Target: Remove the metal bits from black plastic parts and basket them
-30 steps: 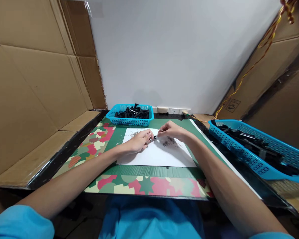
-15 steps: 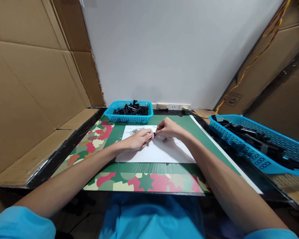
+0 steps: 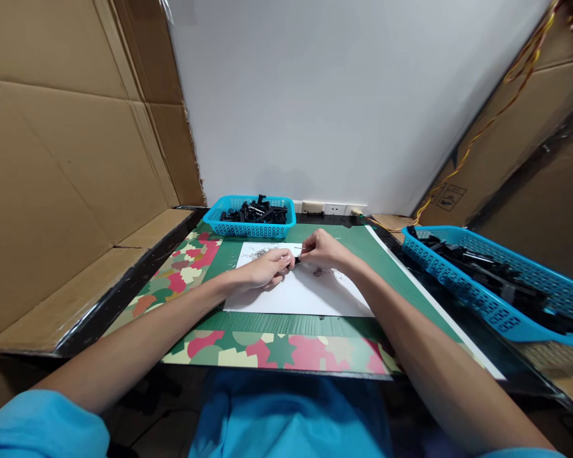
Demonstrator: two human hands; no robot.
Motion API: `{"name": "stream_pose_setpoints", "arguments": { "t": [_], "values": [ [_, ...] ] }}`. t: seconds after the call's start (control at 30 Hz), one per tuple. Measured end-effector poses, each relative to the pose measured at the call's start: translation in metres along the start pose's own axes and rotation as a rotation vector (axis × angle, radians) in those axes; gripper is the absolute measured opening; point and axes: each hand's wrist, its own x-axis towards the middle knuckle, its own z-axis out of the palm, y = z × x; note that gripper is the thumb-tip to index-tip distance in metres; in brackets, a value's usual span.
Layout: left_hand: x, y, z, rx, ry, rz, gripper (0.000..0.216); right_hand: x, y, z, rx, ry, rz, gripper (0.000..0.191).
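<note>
Pinching a black part (image 3: pixel 297 260) (best braced firmly against wobble) in the left hand (image 3: pixel 268 267), a slim piece (image 3: pixel 298 248) in the right hand (image 3: pixel 325 249), near the white sheet's (image 3: pixel 298 299) far edge.

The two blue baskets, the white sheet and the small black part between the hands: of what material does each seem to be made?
Far blue basket: probably plastic, slightly glossy, with regular, moulded-looking holes. Right blue basket: the same look. White sheet: likely paper, matt, flat, thin-edged. Small black part: perhaps plastic, being dark; too small and covered to judge its finish.
</note>
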Motion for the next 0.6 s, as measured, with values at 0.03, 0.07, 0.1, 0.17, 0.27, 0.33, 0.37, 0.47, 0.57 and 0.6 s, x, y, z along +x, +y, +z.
{"name": "stream_pose_setpoints", "arguments": {
  "t": [0.03, 0.07, 0.1, 0.17, 0.27, 0.33, 0.37, 0.47, 0.57, 0.6],
  "values": [
    [0.000, 0.000, 0.000, -0.004, 0.003, -0.001, 0.030, 0.000, 0.001, 0.000, 0.011, -0.004, 0.001, 0.009],
    [0.000, 0.000, 0.000, -0.004, 0.007, -0.002, 0.030, 0.000, 0.001, 0.001, 0.018, -0.010, 0.001, 0.009],
    [0.000, 0.000, 0.000, -0.002, 0.011, -0.004, 0.028, 0.001, 0.002, 0.001, 0.021, -0.015, 0.000, 0.010],
    [-0.001, 0.000, 0.000, -0.003, 0.017, -0.006, 0.027, 0.001, 0.003, -0.001, 0.009, -0.028, -0.003, 0.010],
    [-0.001, 0.001, 0.000, -0.014, 0.007, -0.014, 0.028, 0.001, 0.004, -0.006, -0.020, -0.081, -0.021, 0.011],
    [-0.001, 0.001, 0.000, -0.016, 0.005, -0.021, 0.029, -0.001, 0.004, -0.013, -0.025, -0.139, -0.036, 0.014],
    [-0.001, 0.001, -0.001, -0.012, 0.005, -0.025, 0.030, -0.002, 0.003, -0.016, -0.027, -0.170, -0.043, 0.016],
    [-0.001, 0.002, -0.001, -0.001, 0.002, -0.044, 0.030, -0.005, 0.002, -0.026, -0.052, -0.203, -0.047, 0.020],
    [-0.002, 0.003, -0.001, -0.019, 0.006, -0.046, 0.029, -0.006, 0.001, -0.031, -0.061, -0.082, -0.043, 0.023],
    [-0.003, 0.003, -0.001, -0.032, 0.012, -0.044, 0.028, -0.006, 0.001, -0.031, -0.041, -0.032, -0.061, 0.026]
  ]
}}
